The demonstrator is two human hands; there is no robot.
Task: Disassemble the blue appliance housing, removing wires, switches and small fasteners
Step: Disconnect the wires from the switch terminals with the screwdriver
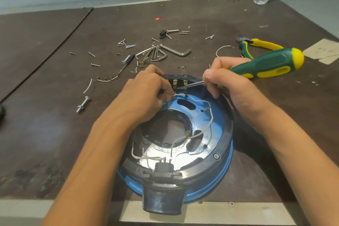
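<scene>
Right now the left hand (pixel 146 93) pinches a thin white wire (pixel 180 95) between curled fingertips, just beside the brass spade terminals (pixel 178 83) set in the far wall of the blue housing (pixel 220 130). The right hand (pixel 225 82) is closed round the front of a screwdriver (pixel 271 64). Its slim steel blade reaches across to the terminals, and the tip looks to be at the connector, though actual contact is hard to tell.

The likeliest slip, I judge, is the blade skating off that small smooth tab and jabbing the left fingertips right beside it. Tugging the wire itself, not its crimp, could tear the strand out. Hard levering might bend a tab or crack the black plastic holding the switches. Nothing clamps the housing, so a sideways push could shift it.

The housing is a shallow round dish, glossy blue inside with oval slots, a black plastic rim and a stubby black neck at the near table edge. It lies on a scuffed dark brown table (pixel 55 88). Beyond it are scattered small steel screws (pixel 126 45), a fan of bent hex keys (pixel 176 51) and rubber-handled pliers (pixel 260 44)
</scene>
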